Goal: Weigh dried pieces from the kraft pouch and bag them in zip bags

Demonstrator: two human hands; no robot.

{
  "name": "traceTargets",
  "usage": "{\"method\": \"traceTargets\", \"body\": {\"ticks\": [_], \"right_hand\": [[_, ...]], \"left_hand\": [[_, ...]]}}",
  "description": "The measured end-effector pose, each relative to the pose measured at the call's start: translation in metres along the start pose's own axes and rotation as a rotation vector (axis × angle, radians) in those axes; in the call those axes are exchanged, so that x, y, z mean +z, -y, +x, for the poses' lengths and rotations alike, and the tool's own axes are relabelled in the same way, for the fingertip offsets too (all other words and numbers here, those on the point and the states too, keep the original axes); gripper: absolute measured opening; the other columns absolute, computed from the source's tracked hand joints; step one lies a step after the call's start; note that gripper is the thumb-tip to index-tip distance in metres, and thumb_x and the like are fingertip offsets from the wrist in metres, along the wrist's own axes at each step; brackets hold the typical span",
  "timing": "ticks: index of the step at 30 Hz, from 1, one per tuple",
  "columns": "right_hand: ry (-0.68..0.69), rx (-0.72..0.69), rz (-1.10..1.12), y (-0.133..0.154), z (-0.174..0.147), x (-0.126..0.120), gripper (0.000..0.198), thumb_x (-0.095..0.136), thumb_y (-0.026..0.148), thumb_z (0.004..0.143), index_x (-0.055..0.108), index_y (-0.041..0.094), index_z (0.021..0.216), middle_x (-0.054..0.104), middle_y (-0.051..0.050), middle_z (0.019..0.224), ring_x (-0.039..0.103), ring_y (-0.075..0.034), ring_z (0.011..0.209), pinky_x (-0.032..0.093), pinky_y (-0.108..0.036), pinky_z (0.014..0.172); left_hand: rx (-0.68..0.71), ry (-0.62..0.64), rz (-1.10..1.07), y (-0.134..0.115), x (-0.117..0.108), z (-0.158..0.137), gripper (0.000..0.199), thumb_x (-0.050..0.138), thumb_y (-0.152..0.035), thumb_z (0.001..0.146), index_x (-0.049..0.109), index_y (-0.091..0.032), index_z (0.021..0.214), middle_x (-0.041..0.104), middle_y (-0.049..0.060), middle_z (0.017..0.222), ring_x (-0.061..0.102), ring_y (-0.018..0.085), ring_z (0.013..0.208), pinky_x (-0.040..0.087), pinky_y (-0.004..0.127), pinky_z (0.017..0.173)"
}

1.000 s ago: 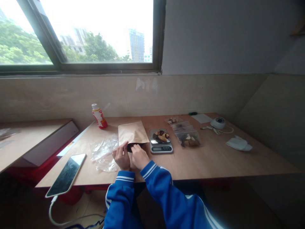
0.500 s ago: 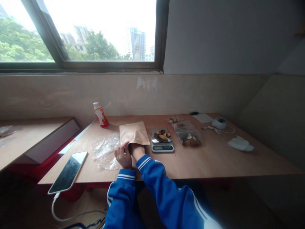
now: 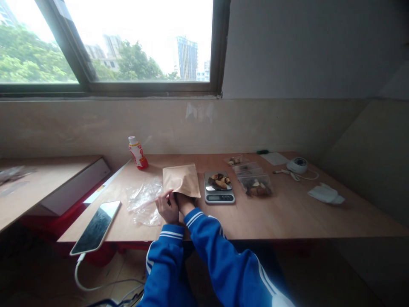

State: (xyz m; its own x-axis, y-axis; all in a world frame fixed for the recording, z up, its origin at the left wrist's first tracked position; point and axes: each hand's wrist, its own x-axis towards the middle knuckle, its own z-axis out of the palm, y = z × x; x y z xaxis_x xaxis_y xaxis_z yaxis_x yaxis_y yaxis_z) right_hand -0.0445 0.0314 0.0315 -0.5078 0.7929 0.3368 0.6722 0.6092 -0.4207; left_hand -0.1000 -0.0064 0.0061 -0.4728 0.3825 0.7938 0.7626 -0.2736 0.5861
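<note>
A brown kraft paper bag (image 3: 181,178) lies on the table, its mouth towards me. My left hand (image 3: 168,208) pinches the left edge of that mouth. Up to about the wrist, my right hand (image 3: 185,205) is inside the bag, so its fingers are hidden. Just right of the bag stands a kitchen scale (image 3: 220,197) with brown, dried-looking pieces (image 3: 220,181) on its plate. Crumpled clear plastic bags (image 3: 145,202) lie to the left of my left hand.
Zip bags (image 3: 256,186) of similar pieces lie right of the scale. Farther right are a white dome camera (image 3: 297,165) with cable and a white crumpled cloth or tissue (image 3: 326,194). A bottle (image 3: 138,153) stands at the back left; a cabled phone (image 3: 96,228) overhangs the front-left edge.
The whole view has shifted slightly. My right hand stays in the paper bag and my left hand still holds its edge; otherwise little differs.
</note>
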Motion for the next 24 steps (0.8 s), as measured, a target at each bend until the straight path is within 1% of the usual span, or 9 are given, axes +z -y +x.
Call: {"method": "traceTargets", "body": {"ticks": [2, 4, 7, 9, 13, 16, 20, 22, 24], "right_hand": [[0.016, 0.073, -0.001, 0.001, -0.005, -0.002, 0.024, 0.042, 0.006, 0.089, 0.063, 0.009, 0.101, 0.07, -0.015, 0.096, 0.064, -0.025, 0.09, 0.049, -0.036, 0.085], [0.027, 0.126, 0.008, 0.003, -0.01, -0.005, 0.026, 0.04, 0.007, 0.09, 0.061, 0.008, 0.107, 0.067, -0.016, 0.107, 0.063, -0.026, 0.098, 0.048, -0.036, 0.089], [0.027, 0.183, 0.041, 0.007, -0.016, -0.01, 0.029, 0.04, 0.009, 0.092, 0.058, 0.007, 0.114, 0.064, -0.017, 0.116, 0.06, -0.028, 0.106, 0.043, -0.037, 0.096], [0.035, 0.211, 0.097, 0.008, -0.018, -0.014, 0.029, 0.04, 0.009, 0.092, 0.058, 0.007, 0.115, 0.063, -0.016, 0.118, 0.058, -0.028, 0.109, 0.041, -0.036, 0.098], [0.063, 0.262, 0.231, 0.007, -0.023, -0.021, 0.027, 0.045, 0.01, 0.091, 0.059, 0.009, 0.114, 0.065, -0.016, 0.115, 0.062, -0.025, 0.104, 0.045, -0.031, 0.093], [0.034, 0.233, 0.264, 0.008, -0.03, -0.027, 0.026, 0.046, 0.014, 0.091, 0.061, 0.013, 0.113, 0.068, -0.012, 0.11, 0.064, -0.024, 0.099, 0.048, -0.029, 0.086], [0.012, 0.208, 0.208, 0.013, -0.041, -0.036, 0.029, 0.045, 0.011, 0.089, 0.061, 0.015, 0.113, 0.07, -0.012, 0.098, 0.067, -0.024, 0.088, 0.05, -0.03, 0.077], [-0.01, 0.198, 0.152, 0.015, -0.047, -0.039, 0.033, 0.045, 0.006, 0.086, 0.06, 0.014, 0.115, 0.069, -0.014, 0.098, 0.066, -0.024, 0.089, 0.05, -0.031, 0.078], [-0.056, 0.158, 0.12, 0.018, -0.056, -0.043, 0.036, 0.045, 0.001, 0.083, 0.06, 0.013, 0.113, 0.067, -0.015, 0.101, 0.062, -0.024, 0.095, 0.049, -0.033, 0.084]], "left_hand": [[0.008, -0.006, 0.002, 0.0, 0.0, 0.0, 0.023, 0.048, -0.033, 0.092, 0.065, -0.018, 0.09, 0.067, 0.007, 0.086, 0.052, 0.017, 0.069, 0.042, 0.036, 0.079], [0.016, -0.01, -0.004, -0.001, -0.001, 0.001, 0.022, 0.048, -0.032, 0.091, 0.065, -0.018, 0.09, 0.067, 0.006, 0.085, 0.052, 0.017, 0.068, 0.041, 0.035, 0.079], [0.022, -0.004, -0.018, -0.003, -0.001, 0.002, 0.02, 0.049, -0.031, 0.091, 0.064, -0.018, 0.091, 0.067, 0.006, 0.085, 0.051, 0.017, 0.068, 0.041, 0.035, 0.078], [0.022, 0.0, -0.024, -0.004, -0.002, 0.002, 0.02, 0.049, -0.03, 0.091, 0.064, -0.018, 0.091, 0.067, 0.006, 0.086, 0.052, 0.017, 0.068, 0.041, 0.035, 0.078], [0.007, 0.008, -0.031, -0.005, -0.002, 0.002, 0.019, 0.049, -0.03, 0.091, 0.064, -0.018, 0.091, 0.067, 0.006, 0.087, 0.052, 0.017, 0.069, 0.041, 0.035, 0.079], [-0.017, 0.002, -0.04, -0.007, -0.002, 0.003, 0.018, 0.05, -0.03, 0.09, 0.064, -0.017, 0.091, 0.067, 0.006, 0.087, 0.052, 0.017, 0.07, 0.042, 0.034, 0.077], [-0.055, -0.025, -0.055, -0.007, -0.002, 0.002, 0.018, 0.054, -0.031, 0.089, 0.064, -0.017, 0.092, 0.066, 0.006, 0.086, 0.053, 0.017, 0.072, 0.044, 0.032, 0.074], [-0.073, -0.027, -0.057, -0.006, -0.002, 0.002, 0.018, 0.055, -0.032, 0.088, 0.064, -0.017, 0.092, 0.066, 0.006, 0.087, 0.054, 0.017, 0.075, 0.045, 0.032, 0.075], [-0.089, -0.014, -0.063, -0.005, -0.002, 0.002, 0.019, 0.055, -0.034, 0.088, 0.064, -0.018, 0.092, 0.066, 0.006, 0.087, 0.055, 0.018, 0.077, 0.045, 0.032, 0.075]]}}
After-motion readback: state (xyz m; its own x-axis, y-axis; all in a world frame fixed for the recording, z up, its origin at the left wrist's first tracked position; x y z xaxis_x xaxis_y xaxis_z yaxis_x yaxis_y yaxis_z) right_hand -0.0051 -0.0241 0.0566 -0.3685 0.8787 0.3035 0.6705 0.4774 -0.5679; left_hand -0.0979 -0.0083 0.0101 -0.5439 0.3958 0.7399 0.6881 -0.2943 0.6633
